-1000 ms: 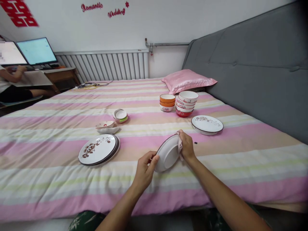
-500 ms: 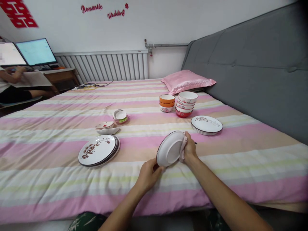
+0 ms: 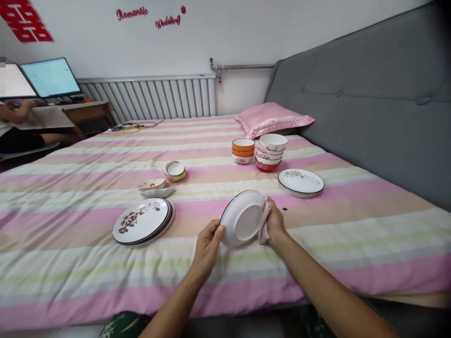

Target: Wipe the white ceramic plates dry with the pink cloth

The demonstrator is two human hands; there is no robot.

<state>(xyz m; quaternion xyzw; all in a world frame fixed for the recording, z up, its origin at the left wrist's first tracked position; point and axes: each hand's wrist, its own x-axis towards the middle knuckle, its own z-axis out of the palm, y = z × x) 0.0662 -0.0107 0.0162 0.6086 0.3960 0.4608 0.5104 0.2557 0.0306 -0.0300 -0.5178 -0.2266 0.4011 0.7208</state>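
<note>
A white plate (image 3: pixel 243 219) with a dark rim is held up on edge over the bed, its underside towards me. My left hand (image 3: pixel 208 241) grips its left rim, thumb on the underside. At the right rim my right hand (image 3: pixel 275 219) presses a pale pink cloth (image 3: pixel 263 225) against the plate; its fingers are partly hidden behind. To the left lies a stack of flower-patterned plates (image 3: pixel 143 220). Another stack of similar plates (image 3: pixel 301 182) rests to the right, beyond my right hand.
Orange and white bowls (image 3: pixel 243 152) stand stacked beside a taller bowl stack (image 3: pixel 270 152). Small dishes (image 3: pixel 175 170) and oblong dishes (image 3: pixel 155 188) sit left of centre. A pink pillow (image 3: pixel 273 119) lies by the grey headboard (image 3: pixel 362 89). A person (image 3: pixel 17 117) sits at a desk, far left.
The plate has turned to face me more fully and shifted slightly left. My left hand has moved up along its left rim, its thumb now on the underside. The cloth remains at the right rim.
</note>
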